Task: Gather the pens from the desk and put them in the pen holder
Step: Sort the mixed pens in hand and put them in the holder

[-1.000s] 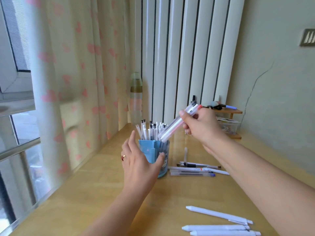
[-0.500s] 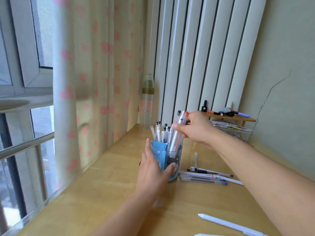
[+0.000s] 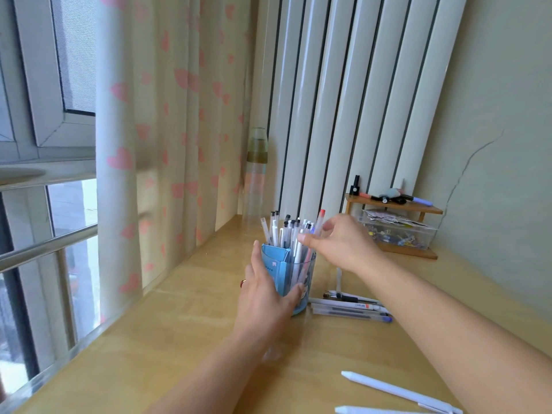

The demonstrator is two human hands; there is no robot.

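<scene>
A clear blue pen holder (image 3: 302,273) stands on the wooden desk (image 3: 179,339), packed with several upright pens (image 3: 285,233). Tallest among them is a red-capped pen (image 3: 320,219). My left hand (image 3: 265,297) grips the holder from the near side, thumb across its front. Beside the pen tops hovers my right hand (image 3: 343,243), fingers spread and holding nothing. Several pens (image 3: 352,306) lie on the desk just right of the holder. Two white pens (image 3: 397,389) lie near the front edge at the lower right.
At the back right, a small wooden shelf (image 3: 397,206) carries markers above a clear plastic box (image 3: 400,234) of small items. A tall bottle (image 3: 257,174) stands behind the holder. The heart-patterned curtain (image 3: 167,144) and window bound the desk's left side.
My right hand lowered the bundle of pens into the holder and let go; its fingers are now spread. My left hand kept its grip on the holder. The camera moved closer.
</scene>
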